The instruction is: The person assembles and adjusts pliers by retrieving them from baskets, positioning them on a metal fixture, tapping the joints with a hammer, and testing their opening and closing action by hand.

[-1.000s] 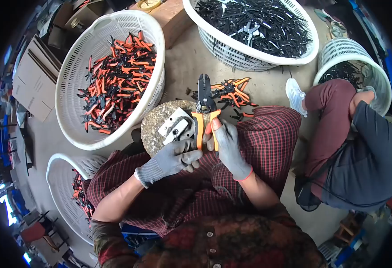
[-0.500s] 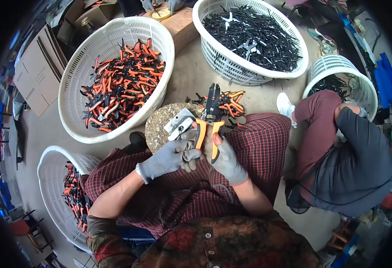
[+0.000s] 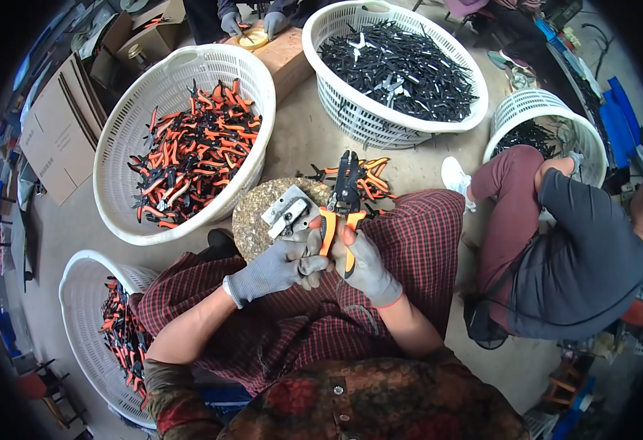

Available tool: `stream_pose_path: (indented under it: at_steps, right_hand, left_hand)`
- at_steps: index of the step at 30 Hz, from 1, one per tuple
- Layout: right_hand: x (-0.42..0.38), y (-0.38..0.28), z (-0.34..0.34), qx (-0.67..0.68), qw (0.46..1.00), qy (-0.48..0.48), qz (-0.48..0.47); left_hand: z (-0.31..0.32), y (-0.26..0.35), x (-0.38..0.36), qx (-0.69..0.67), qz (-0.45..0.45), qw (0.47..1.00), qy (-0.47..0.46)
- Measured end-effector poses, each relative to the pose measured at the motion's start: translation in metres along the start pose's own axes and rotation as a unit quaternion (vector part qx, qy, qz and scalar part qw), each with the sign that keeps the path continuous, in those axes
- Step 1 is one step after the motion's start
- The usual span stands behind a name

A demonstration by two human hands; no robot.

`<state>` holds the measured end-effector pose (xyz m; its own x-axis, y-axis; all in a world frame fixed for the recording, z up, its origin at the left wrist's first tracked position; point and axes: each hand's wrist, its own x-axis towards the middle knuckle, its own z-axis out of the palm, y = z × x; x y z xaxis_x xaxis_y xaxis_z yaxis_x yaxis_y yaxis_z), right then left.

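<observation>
A pair of pliers with long black jaws and orange-and-black handles points upward and away from me, its handles spread apart. My right hand, gloved in grey with a bare thumb tip, is closed around the right handle. Against the left handle, my left hand is closed, fingers curled and one bare fingertip by the grip; its inner fingers are partly hidden. Just beyond it, a metal fixture rests on a round speckled block. Several more orange-handled pliers lie on the floor behind the jaws.
White baskets hold orange-handled pliers at left and lower left. Another basket holds black metal parts, with a smaller one at right. A co-worker sits at right; another person's gloved hands work at a wooden block.
The view has shifted slightly. The pliers sit a little lower and nearer to me, and the metal fixture shows more fully beyond my left hand. Both hands keep their hold.
</observation>
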<state>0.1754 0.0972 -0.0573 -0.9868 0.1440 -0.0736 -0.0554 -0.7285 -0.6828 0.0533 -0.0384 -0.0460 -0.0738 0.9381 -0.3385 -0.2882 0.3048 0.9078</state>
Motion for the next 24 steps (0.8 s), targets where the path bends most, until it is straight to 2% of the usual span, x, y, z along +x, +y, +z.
stream_pose_path:
  at_steps: [6, 9, 12, 24]
  right_hand:
    - [0.0008, 0.0065, -0.0022, 0.004, 0.997, 0.07, -0.012]
    - [-0.0003, 0.0046, -0.0022, 0.03, 0.999, 0.037, -0.006]
    - [-0.0006, 0.0106, -0.0068, 0.017, 0.998, 0.068, -0.001]
    - [-0.0007, 0.0092, -0.0098, 0.02, 0.999, 0.042, -0.001]
  left_hand:
    - [0.0041, 0.0057, -0.0018, 0.021, -0.004, 1.0, 0.004]
    - [0.0045, 0.0021, -0.0016, 0.023, -0.004, 1.0, 0.017]
    - [0.0045, 0.0015, -0.0016, 0.049, -0.025, 0.998, 0.017]
    - [0.003, -0.0002, -0.0017, -0.005, -0.026, 0.999, 0.019]
